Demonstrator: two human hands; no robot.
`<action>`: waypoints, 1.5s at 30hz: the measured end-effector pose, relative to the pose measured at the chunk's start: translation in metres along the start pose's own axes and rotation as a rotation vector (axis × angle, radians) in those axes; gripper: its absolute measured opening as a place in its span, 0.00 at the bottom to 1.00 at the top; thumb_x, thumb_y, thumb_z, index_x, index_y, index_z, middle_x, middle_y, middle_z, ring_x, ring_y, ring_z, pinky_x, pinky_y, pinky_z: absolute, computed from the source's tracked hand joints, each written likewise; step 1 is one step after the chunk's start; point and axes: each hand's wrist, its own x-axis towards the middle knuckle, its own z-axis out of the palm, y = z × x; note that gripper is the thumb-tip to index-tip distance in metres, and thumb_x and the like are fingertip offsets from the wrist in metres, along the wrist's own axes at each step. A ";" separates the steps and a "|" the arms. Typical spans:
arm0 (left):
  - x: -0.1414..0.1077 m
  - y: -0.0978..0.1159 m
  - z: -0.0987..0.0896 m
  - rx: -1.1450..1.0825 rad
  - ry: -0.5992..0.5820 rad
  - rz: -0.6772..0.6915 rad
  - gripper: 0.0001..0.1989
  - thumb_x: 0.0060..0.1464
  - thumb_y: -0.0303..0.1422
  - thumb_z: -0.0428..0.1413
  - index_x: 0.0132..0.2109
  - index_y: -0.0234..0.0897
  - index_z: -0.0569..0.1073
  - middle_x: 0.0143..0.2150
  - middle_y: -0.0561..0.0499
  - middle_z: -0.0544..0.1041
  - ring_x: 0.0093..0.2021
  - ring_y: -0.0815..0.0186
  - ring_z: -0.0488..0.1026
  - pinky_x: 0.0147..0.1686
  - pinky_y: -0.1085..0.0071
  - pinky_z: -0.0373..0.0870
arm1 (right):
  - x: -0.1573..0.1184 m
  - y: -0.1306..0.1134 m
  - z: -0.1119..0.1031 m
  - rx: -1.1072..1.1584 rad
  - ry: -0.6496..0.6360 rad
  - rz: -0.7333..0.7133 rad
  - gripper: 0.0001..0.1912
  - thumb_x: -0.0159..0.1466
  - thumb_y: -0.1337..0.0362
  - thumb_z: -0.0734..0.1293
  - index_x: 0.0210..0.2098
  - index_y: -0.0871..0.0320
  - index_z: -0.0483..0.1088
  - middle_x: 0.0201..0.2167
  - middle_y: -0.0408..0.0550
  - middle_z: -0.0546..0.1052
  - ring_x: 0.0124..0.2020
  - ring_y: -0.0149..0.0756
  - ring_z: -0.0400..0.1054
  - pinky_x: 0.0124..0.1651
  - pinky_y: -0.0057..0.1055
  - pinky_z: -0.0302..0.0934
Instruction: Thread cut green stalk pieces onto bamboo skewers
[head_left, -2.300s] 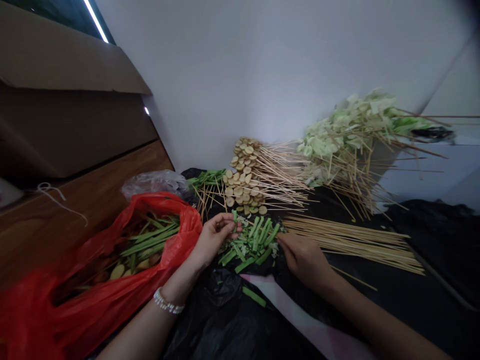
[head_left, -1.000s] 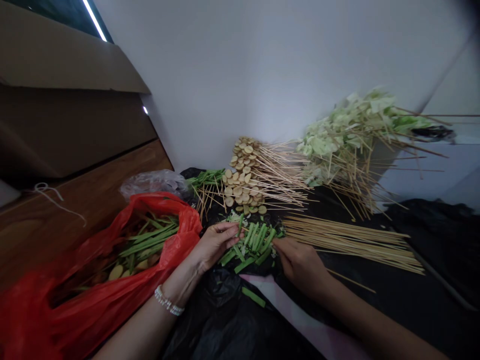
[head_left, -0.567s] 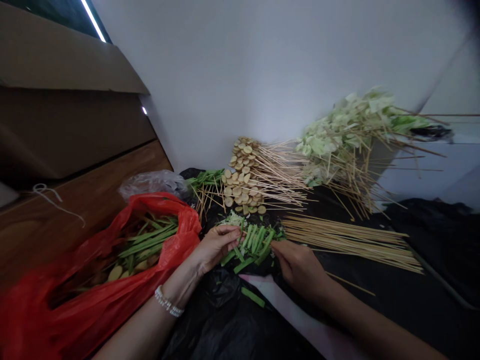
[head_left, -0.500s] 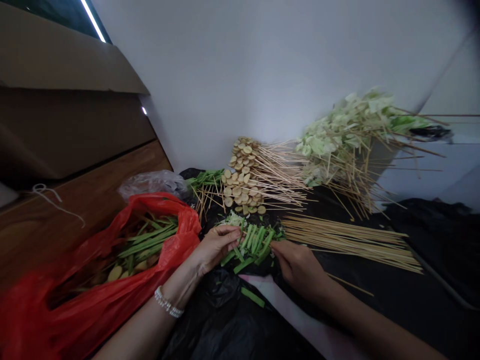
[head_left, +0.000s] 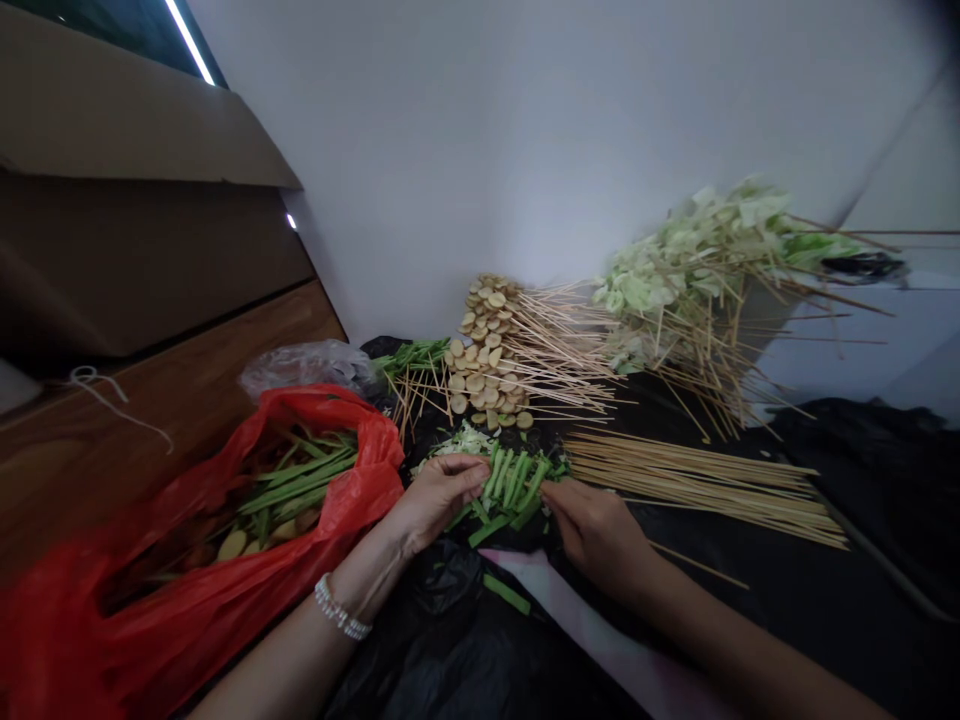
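Observation:
Several cut green bean pieces [head_left: 513, 482] lie side by side in a slanted row between my two hands. At the left end of the row, my left hand [head_left: 450, 488] is closed in a pinch, its thumb and fingertips against the beans. My right hand [head_left: 596, 520] is closed too, fingertips pressed together at the right end; what they hold is hidden. Chopped pale greens [head_left: 466, 440] lie behind the left fingers. A bundle of bare bamboo skewers [head_left: 697, 485] lies right of my right hand. One loose bean piece [head_left: 506, 594] rests on black plastic [head_left: 420, 640] nearer me.
A red plastic bag [head_left: 375, 450] with beans and potato slices stands at left. Behind my hands are skewered potato slices [head_left: 484, 360] and skewered greens [head_left: 420, 355]. Skewered cabbage leaves [head_left: 697, 245] are piled back right, by the wall [head_left: 525, 130]. A cardboard box [head_left: 142, 260] is far left.
My left hand has shifted slightly right and up, closer against the bean pieces. My right hand stays almost where it was. The view has moved a little.

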 end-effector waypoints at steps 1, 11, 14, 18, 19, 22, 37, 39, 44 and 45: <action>0.001 -0.001 0.000 0.001 0.004 0.012 0.15 0.29 0.31 0.72 0.28 0.32 0.79 0.28 0.52 0.78 0.28 0.74 0.71 0.32 0.78 0.67 | 0.001 0.000 -0.001 0.010 0.005 0.000 0.13 0.66 0.71 0.54 0.35 0.58 0.70 0.26 0.46 0.73 0.29 0.33 0.68 0.34 0.27 0.58; -0.002 -0.005 0.002 0.920 -0.193 0.579 0.11 0.54 0.39 0.57 0.41 0.40 0.81 0.40 0.45 0.79 0.43 0.59 0.72 0.47 0.65 0.64 | 0.013 0.026 -0.014 0.071 0.302 0.067 0.12 0.65 0.68 0.59 0.40 0.57 0.73 0.37 0.50 0.79 0.38 0.38 0.74 0.41 0.32 0.65; -0.006 -0.006 0.003 1.173 -0.294 0.689 0.13 0.56 0.37 0.55 0.47 0.44 0.79 0.45 0.44 0.78 0.47 0.58 0.69 0.50 0.62 0.61 | 0.011 0.025 -0.012 0.049 0.260 0.050 0.13 0.65 0.68 0.58 0.40 0.57 0.73 0.37 0.50 0.79 0.37 0.38 0.73 0.41 0.32 0.65; -0.006 -0.008 0.002 1.263 -0.321 0.689 0.14 0.56 0.37 0.55 0.48 0.45 0.78 0.48 0.45 0.77 0.50 0.56 0.66 0.52 0.60 0.58 | 0.009 0.021 -0.010 0.031 0.228 0.033 0.13 0.66 0.68 0.57 0.39 0.58 0.73 0.36 0.51 0.79 0.35 0.37 0.73 0.40 0.31 0.65; -0.005 -0.009 0.001 1.241 -0.312 0.688 0.13 0.56 0.37 0.55 0.47 0.45 0.79 0.47 0.45 0.77 0.50 0.56 0.67 0.52 0.60 0.58 | 0.009 0.021 -0.010 0.032 0.224 0.034 0.13 0.66 0.68 0.57 0.39 0.57 0.73 0.36 0.50 0.79 0.35 0.37 0.73 0.40 0.31 0.65; -0.002 -0.009 -0.003 1.126 -0.259 0.690 0.11 0.54 0.35 0.57 0.44 0.45 0.80 0.43 0.45 0.79 0.47 0.57 0.69 0.50 0.62 0.61 | 0.010 0.020 -0.010 0.042 0.230 0.046 0.12 0.66 0.68 0.57 0.39 0.57 0.73 0.37 0.50 0.79 0.36 0.37 0.73 0.41 0.31 0.65; 0.009 -0.006 -0.008 0.233 -0.041 0.249 0.18 0.41 0.32 0.67 0.41 0.33 0.75 0.35 0.50 0.78 0.36 0.67 0.76 0.40 0.72 0.71 | 0.008 0.018 -0.007 0.024 0.121 0.026 0.13 0.67 0.68 0.56 0.34 0.58 0.71 0.33 0.50 0.77 0.35 0.36 0.71 0.41 0.30 0.62; 0.008 -0.005 -0.008 0.154 -0.042 0.202 0.19 0.42 0.33 0.67 0.43 0.33 0.75 0.39 0.48 0.79 0.39 0.66 0.76 0.43 0.70 0.72 | 0.007 0.016 -0.006 0.016 0.086 0.025 0.13 0.67 0.68 0.56 0.34 0.58 0.71 0.32 0.50 0.77 0.35 0.36 0.71 0.40 0.29 0.61; 0.005 -0.001 -0.006 0.009 -0.017 0.094 0.18 0.43 0.28 0.66 0.45 0.32 0.76 0.42 0.45 0.80 0.42 0.65 0.76 0.45 0.70 0.73 | 0.005 0.014 -0.002 -0.026 0.010 0.033 0.14 0.68 0.67 0.54 0.36 0.58 0.70 0.30 0.48 0.75 0.33 0.35 0.69 0.38 0.29 0.58; 0.004 0.000 -0.006 -0.004 -0.021 0.085 0.18 0.44 0.28 0.66 0.45 0.32 0.76 0.43 0.45 0.80 0.42 0.65 0.76 0.45 0.70 0.73 | 0.005 0.014 -0.002 -0.034 -0.005 0.039 0.14 0.68 0.67 0.54 0.36 0.57 0.70 0.30 0.48 0.75 0.33 0.35 0.68 0.37 0.29 0.57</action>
